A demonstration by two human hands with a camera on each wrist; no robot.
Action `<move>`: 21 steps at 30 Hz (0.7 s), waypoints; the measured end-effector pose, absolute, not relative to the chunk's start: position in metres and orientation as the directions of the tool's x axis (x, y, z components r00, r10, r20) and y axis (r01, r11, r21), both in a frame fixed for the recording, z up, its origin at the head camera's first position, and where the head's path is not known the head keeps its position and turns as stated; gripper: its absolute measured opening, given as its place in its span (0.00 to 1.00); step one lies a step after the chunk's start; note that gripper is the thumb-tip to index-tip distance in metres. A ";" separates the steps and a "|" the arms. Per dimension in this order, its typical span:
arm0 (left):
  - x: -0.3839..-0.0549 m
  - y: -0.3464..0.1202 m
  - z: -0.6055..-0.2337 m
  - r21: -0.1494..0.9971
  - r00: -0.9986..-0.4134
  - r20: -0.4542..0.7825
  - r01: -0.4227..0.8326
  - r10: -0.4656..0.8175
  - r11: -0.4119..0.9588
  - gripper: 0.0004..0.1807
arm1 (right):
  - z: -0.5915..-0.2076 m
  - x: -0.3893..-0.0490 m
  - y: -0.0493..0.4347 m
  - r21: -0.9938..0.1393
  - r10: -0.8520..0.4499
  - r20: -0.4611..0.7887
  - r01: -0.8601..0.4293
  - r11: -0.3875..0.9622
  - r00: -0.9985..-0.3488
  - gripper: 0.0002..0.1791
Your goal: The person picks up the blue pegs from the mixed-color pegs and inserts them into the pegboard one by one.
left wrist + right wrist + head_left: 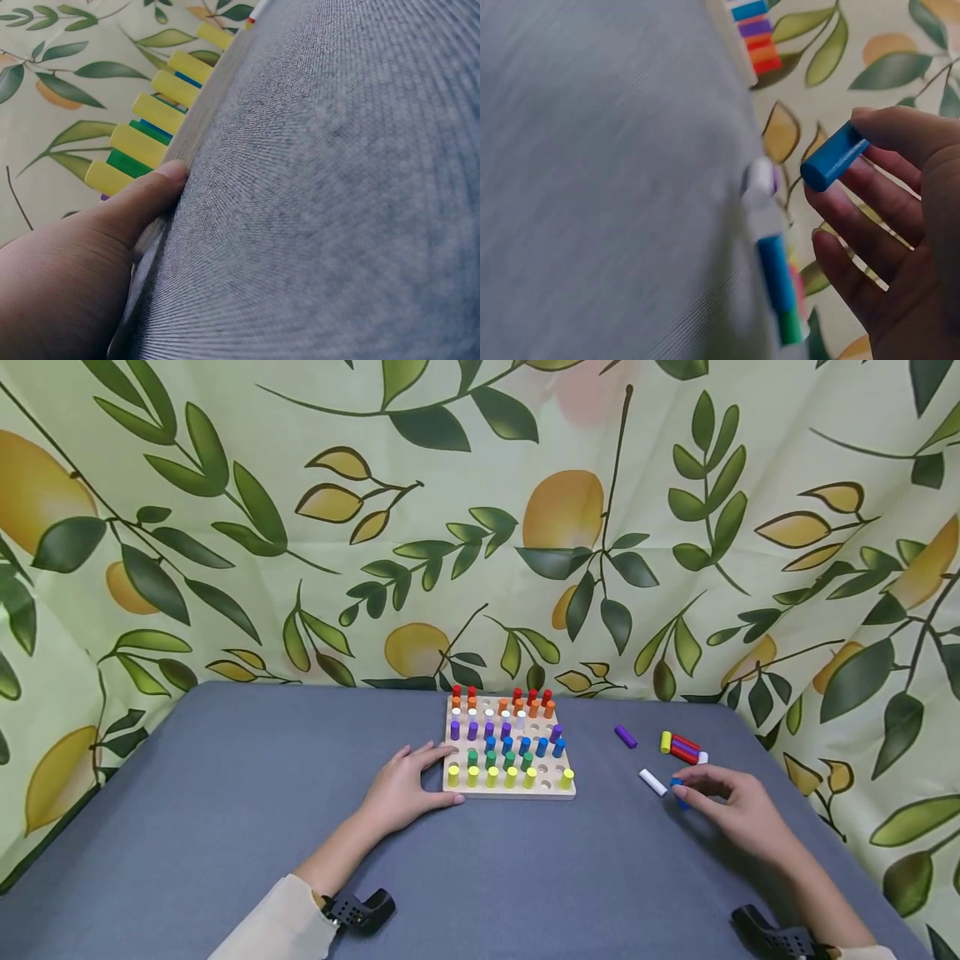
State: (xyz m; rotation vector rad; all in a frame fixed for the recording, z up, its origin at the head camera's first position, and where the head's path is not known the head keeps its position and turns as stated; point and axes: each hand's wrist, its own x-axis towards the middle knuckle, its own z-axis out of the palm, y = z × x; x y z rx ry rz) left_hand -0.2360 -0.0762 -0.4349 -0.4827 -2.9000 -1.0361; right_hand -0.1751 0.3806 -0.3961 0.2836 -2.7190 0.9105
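Note:
A wooden pegboard (517, 792) stands on the table, with rows of red, orange, white, purple, blue, green and yellow pegs. My left hand (397, 789) holds its near left corner, the thumb (154, 193) along the front edge and the other fingers at the left side. To the right of the board, my right hand (727, 806) pinches a blue peg (832, 159) between thumb and fingertips. This peg is tilted and clear of the cloth in the right wrist view. Close by lies a loose white peg (652, 782).
Beyond the right hand lie a yellow peg (665, 742), red pegs (684, 749) with a purple one, and another white peg (702, 758). A purple peg (626, 737) lies apart from them. Grey cloth (225, 793) covers the table; a leaf-patterned curtain (480, 568) hangs behind.

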 end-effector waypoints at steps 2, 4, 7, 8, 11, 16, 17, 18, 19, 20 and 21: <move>-0.237 -0.076 -0.435 0.613 -0.951 0.125 0.298 0.282 0.732 0.42 | -0.389 -0.176 0.376 -0.552 -0.124 0.314 -0.287 0.783 -0.941 0.08; -0.237 -0.076 -0.435 0.612 -0.951 0.124 0.298 0.283 0.732 0.42 | -0.382 -0.177 0.371 -0.541 -0.134 0.316 -0.295 0.788 -0.939 0.08; -0.237 -0.077 -0.435 0.613 -0.952 0.122 0.296 0.282 0.733 0.42 | -0.373 -0.180 0.363 -0.536 -0.142 0.317 -0.301 0.788 -0.938 0.08; -0.236 -0.077 -0.435 0.614 -0.952 0.122 0.295 0.280 0.733 0.42 | -0.370 -0.182 0.360 -0.537 -0.142 0.314 -0.299 0.789 -0.939 0.07; -0.235 -0.077 -0.435 0.615 -0.953 0.121 0.292 0.278 0.733 0.42 | -0.365 -0.186 0.351 -0.552 -0.151 0.319 -0.313 0.773 -0.936 0.07; -0.235 -0.077 -0.434 0.609 -0.953 0.116 0.290 0.278 0.738 0.45 | -0.355 -0.194 0.334 -0.575 -0.197 0.345 -0.372 0.729 -0.918 0.07; -0.235 -0.077 -0.434 0.607 -0.954 0.114 0.288 0.277 0.741 0.45 | -0.353 -0.195 0.330 -0.579 -0.204 0.347 -0.380 0.722 -0.915 0.07; -0.236 -0.077 -0.434 0.601 -0.955 0.115 0.287 0.275 0.746 0.45 | -0.350 -0.196 0.326 -0.577 -0.212 0.351 -0.388 0.719 -0.912 0.06; -0.236 -0.077 -0.434 0.597 -0.956 0.116 0.283 0.269 0.751 0.45 | -0.348 -0.198 0.322 -0.583 -0.214 0.353 -0.393 0.711 -0.911 0.06; -0.237 -0.077 -0.434 0.593 -0.958 0.117 0.280 0.264 0.755 0.45 | -0.346 -0.199 0.318 -0.588 -0.215 0.357 -0.397 0.705 -0.909 0.06; -0.237 -0.078 -0.434 0.586 -0.959 0.117 0.278 0.259 0.762 0.45 | -0.344 -0.201 0.314 -0.596 -0.212 0.361 -0.400 0.696 -0.908 0.06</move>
